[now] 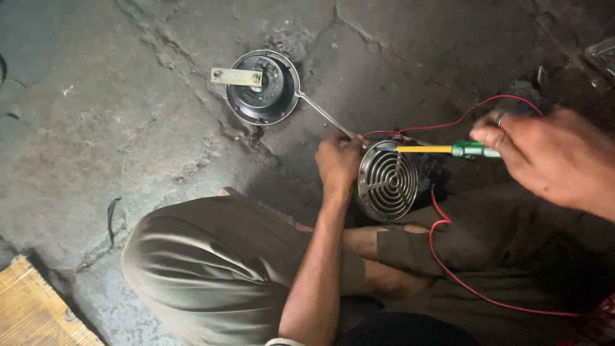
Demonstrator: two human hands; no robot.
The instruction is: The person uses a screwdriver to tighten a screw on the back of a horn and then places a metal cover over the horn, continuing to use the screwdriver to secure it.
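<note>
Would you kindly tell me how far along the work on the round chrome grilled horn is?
Done: thin red wires reach the round chrome grilled horn. In hand: left hand steadies it while right hand applies the green-handled, yellow-shafted screwdriver. Left: the black round horn with metal bracket lies apart, unwired.

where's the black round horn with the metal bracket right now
In the head view the black round horn lies on the cracked concrete floor, upper centre, up and left of the left hand and the chrome grilled horn.
</note>
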